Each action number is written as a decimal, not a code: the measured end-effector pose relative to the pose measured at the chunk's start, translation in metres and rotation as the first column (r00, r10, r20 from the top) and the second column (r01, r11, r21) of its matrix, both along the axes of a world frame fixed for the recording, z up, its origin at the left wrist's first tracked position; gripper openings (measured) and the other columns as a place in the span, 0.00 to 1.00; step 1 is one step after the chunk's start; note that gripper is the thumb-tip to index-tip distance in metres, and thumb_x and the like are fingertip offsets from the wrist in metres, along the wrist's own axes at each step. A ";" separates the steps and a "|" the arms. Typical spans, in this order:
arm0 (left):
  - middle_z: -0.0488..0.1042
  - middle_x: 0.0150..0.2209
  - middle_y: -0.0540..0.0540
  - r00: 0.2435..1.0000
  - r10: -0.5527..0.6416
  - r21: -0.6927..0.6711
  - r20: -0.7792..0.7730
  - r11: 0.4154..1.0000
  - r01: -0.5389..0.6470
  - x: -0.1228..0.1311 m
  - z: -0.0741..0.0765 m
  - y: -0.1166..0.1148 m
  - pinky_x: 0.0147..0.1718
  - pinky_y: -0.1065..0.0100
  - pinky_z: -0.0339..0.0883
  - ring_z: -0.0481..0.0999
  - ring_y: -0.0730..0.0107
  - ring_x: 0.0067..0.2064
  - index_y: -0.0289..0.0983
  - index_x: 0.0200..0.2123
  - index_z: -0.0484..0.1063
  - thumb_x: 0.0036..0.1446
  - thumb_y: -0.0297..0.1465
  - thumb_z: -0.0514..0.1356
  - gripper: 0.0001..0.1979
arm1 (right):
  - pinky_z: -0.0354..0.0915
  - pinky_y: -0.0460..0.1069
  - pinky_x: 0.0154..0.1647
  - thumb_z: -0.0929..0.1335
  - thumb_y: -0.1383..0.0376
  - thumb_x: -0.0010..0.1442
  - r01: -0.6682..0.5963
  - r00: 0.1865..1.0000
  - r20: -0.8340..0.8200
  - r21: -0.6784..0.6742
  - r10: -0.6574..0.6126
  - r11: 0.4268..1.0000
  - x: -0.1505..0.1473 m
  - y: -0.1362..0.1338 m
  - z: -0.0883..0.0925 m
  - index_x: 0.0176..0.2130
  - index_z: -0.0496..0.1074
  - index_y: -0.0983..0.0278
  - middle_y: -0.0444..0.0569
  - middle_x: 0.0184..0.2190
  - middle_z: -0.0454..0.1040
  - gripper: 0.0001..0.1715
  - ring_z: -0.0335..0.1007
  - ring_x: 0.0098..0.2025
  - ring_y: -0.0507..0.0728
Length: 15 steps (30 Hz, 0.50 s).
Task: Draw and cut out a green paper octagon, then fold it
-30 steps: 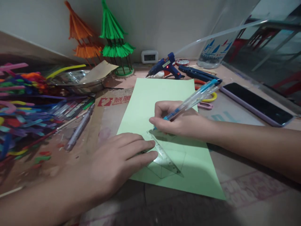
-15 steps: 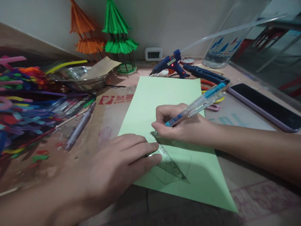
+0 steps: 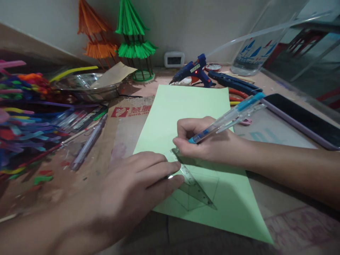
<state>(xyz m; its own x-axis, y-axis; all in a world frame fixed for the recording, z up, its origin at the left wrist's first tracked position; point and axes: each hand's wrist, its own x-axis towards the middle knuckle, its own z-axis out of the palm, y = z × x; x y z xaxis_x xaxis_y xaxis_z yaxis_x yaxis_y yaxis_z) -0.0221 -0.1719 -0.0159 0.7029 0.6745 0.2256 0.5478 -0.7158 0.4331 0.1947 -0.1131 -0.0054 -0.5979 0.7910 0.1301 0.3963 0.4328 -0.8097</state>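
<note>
A sheet of light green paper (image 3: 191, 102) lies tilted in front of me, with thin pencil-like lines of an angular figure on its lower half. On it rests a clear triangular set square (image 3: 198, 191), partly covered by my left hand (image 3: 148, 177). The fingers of that hand are close together and hold the set square down against the paper. My right hand (image 3: 204, 140) pinches a clear and blue pen (image 3: 225, 118) whose upper end slants up to the right. The pen's tip is hidden by my fingers, near the set square's upper corner.
Behind the paper lies a blue glue gun (image 3: 195, 71) beside dark-handled pliers (image 3: 235, 82). A phone (image 3: 302, 118) is at right, a large clear bottle (image 3: 251, 53) behind it. Left are a metal bowl (image 3: 106, 92), pipe cleaners (image 3: 29, 131) and a pen (image 3: 90, 145). Green (image 3: 135, 49) and orange (image 3: 97, 32) tiered models stand behind.
The view has shifted slightly. My right hand and the pen sit a touch further right in the picture. Both hands keep their grips, and the set square stays under my left fingers.
</note>
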 end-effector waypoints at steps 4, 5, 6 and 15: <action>0.81 0.46 0.52 0.999 -0.029 0.015 0.013 0.999 0.029 -0.003 -0.003 -0.002 0.40 0.71 0.69 0.81 0.72 0.43 0.42 0.48 0.76 0.78 0.39 0.48 0.18 | 0.47 0.44 0.20 0.67 0.69 0.61 -0.003 1.000 -0.014 -0.003 0.003 1.000 0.000 0.000 -0.001 0.24 0.61 0.62 0.36 0.19 0.59 0.16 0.51 0.21 0.46; 0.81 0.46 0.52 0.999 -0.026 0.012 0.018 1.000 0.026 -0.003 -0.003 -0.002 0.41 0.72 0.69 0.80 0.73 0.43 0.42 0.49 0.76 0.78 0.39 0.48 0.17 | 0.47 0.44 0.20 0.67 0.69 0.61 -0.004 1.000 -0.016 -0.001 0.004 1.000 0.000 0.001 -0.001 0.24 0.61 0.62 0.36 0.20 0.59 0.16 0.51 0.21 0.46; 0.81 0.46 0.53 0.999 -0.021 0.008 0.025 1.000 0.021 -0.004 -0.004 -0.003 0.42 0.73 0.69 0.80 0.74 0.43 0.42 0.49 0.76 0.77 0.39 0.49 0.16 | 0.47 0.44 0.20 0.68 0.69 0.61 -0.004 1.000 -0.016 0.001 0.004 1.000 0.000 0.001 -0.001 0.24 0.61 0.63 0.36 0.20 0.60 0.15 0.51 0.21 0.46; 0.80 0.47 0.52 0.999 -0.027 0.008 0.023 1.000 0.027 -0.005 -0.004 -0.001 0.44 0.72 0.69 0.80 0.73 0.45 0.43 0.53 0.74 0.76 0.37 0.53 0.12 | 0.48 0.44 0.20 0.68 0.71 0.61 -0.014 1.000 -0.022 0.004 0.014 1.000 0.000 0.001 0.000 0.24 0.61 0.63 0.36 0.19 0.59 0.15 0.51 0.21 0.45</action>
